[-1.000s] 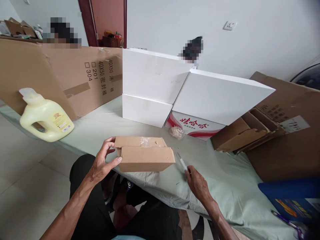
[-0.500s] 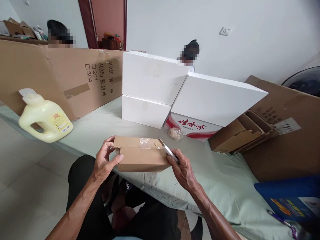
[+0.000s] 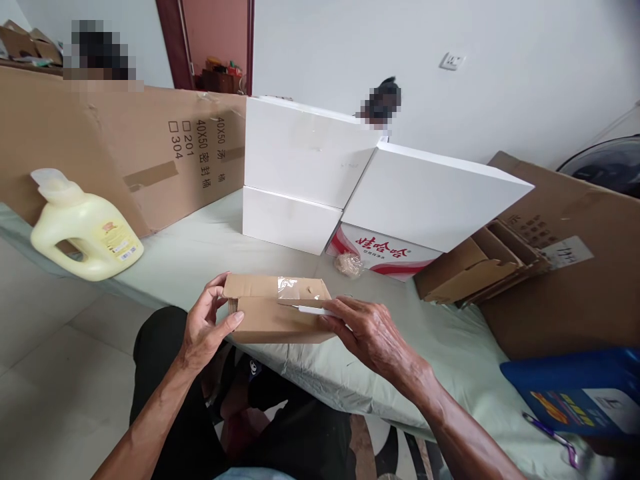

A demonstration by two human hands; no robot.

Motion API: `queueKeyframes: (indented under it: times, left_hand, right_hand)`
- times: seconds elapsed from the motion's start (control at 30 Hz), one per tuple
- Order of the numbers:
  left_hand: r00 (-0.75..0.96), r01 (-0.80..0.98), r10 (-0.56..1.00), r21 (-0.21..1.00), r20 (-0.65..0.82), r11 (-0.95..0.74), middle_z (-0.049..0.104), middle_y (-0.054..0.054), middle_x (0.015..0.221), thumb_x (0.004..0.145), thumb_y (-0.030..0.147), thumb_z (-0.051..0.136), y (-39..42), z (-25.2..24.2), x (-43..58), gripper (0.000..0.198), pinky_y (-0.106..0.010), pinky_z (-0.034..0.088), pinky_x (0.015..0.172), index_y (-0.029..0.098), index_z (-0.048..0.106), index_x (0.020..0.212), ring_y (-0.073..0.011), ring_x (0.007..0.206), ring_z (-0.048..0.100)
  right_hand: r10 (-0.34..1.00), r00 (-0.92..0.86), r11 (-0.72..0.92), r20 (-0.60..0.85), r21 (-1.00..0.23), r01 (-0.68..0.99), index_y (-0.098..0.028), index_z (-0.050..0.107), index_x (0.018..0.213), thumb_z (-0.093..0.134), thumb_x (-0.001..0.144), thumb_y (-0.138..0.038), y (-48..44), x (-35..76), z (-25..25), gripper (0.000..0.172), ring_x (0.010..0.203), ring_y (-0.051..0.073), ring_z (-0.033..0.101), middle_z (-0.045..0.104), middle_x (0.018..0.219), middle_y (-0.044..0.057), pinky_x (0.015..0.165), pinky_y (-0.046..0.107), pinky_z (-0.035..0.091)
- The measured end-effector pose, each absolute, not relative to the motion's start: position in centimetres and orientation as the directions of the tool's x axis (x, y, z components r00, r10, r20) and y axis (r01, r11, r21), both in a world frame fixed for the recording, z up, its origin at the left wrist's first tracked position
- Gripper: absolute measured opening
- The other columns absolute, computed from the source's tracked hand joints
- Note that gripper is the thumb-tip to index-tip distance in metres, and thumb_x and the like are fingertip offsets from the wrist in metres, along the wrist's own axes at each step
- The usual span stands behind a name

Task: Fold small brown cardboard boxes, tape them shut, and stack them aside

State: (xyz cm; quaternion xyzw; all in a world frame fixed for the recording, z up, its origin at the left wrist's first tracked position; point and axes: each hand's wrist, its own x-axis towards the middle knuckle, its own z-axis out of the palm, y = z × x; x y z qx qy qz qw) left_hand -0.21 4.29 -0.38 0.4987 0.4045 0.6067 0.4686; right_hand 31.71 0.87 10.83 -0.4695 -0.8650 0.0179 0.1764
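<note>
A small brown cardboard box is at the near edge of the cloth-covered table, with a strip of clear tape across its top seam. My left hand grips its left end, thumb on the front and fingers behind. In my right hand is a utility knife with a pale handle. Its thin blade points left and lies at the seam by the tape; how deep it goes I cannot tell.
A yellow detergent jug stands left, before a large carton. White boxes form a wall behind the work. Right are folded cardboard, a blue container and a purple-handled tool. Two people's heads show beyond the boxes.
My right hand has swung the knife from the box's top right corner to the left, laying it nearly flat along the seam. My left hand keeps its hold on the box.
</note>
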Motion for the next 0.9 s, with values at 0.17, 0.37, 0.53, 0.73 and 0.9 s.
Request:
queueKeyframes:
  times: [0.17,0.37,0.53,0.73,0.9]
  left_hand:
    - [-0.051,-0.144,0.972,0.961,0.230,-0.235,0.052,-0.013,0.172,0.081,0.048,0.091,4.1,-0.3,-0.2,0.044,-0.048,0.052,0.121,0.024,0.067,0.109,-0.0400,0.154,0.055]
    - [-0.035,-0.138,0.963,0.953,0.267,-0.269,0.051,-0.013,0.172,0.085,0.044,0.089,4.0,-0.4,-0.3,0.040,-0.047,0.051,0.122,0.024,0.067,0.112,-0.0385,0.155,0.054]
    - [-0.042,-0.124,0.963,0.955,0.266,-0.270,0.050,-0.013,0.172,0.085,0.045,0.090,4.2,-0.6,-0.3,0.041,-0.050,0.051,0.123,0.025,0.067,0.112,-0.0393,0.154,0.055]
    - [-0.054,-0.069,0.955,0.953,0.293,-0.296,0.052,-0.010,0.169,0.086,0.043,0.088,4.3,-0.7,-0.5,0.038,-0.047,0.048,0.125,0.027,0.064,0.111,-0.0358,0.158,0.050]
    - [-0.040,-0.117,0.957,0.950,0.287,-0.289,0.051,-0.010,0.171,0.088,0.040,0.086,4.3,-1.3,0.1,0.035,-0.048,0.048,0.125,0.027,0.062,0.110,-0.0359,0.157,0.050]
  right_hand:
    - [0.796,-0.537,0.576,0.280,-0.077,0.814,-0.022,0.064,0.093,0.038,0.122,-0.039,1.9,31.0,11.3,0.043,0.068,0.016,0.054,0.065,0.081,0.004,0.062,0.034,0.020]
    - [0.786,-0.564,0.584,0.254,-0.004,0.812,-0.021,0.062,0.090,0.040,0.122,-0.037,2.7,30.7,11.6,0.042,0.064,0.014,0.048,0.063,0.079,0.003,0.060,0.035,0.014]
    - [0.760,-0.580,0.609,0.292,-0.011,0.793,-0.021,0.061,0.084,0.042,0.122,-0.040,3.5,30.3,12.1,0.046,0.059,0.013,0.036,0.058,0.074,0.002,0.061,0.036,0.012]
    - [0.756,-0.611,0.627,0.235,0.011,0.779,-0.021,0.062,0.083,0.041,0.122,-0.042,4.7,30.0,13.1,0.049,0.058,0.013,0.026,0.059,0.073,0.002,0.061,0.037,0.011]
    - [0.778,-0.592,0.628,0.210,-0.228,0.744,-0.021,0.063,0.089,0.041,0.122,-0.044,4.7,30.6,12.5,0.046,0.065,0.013,0.041,0.063,0.080,0.002,0.062,0.032,0.023]
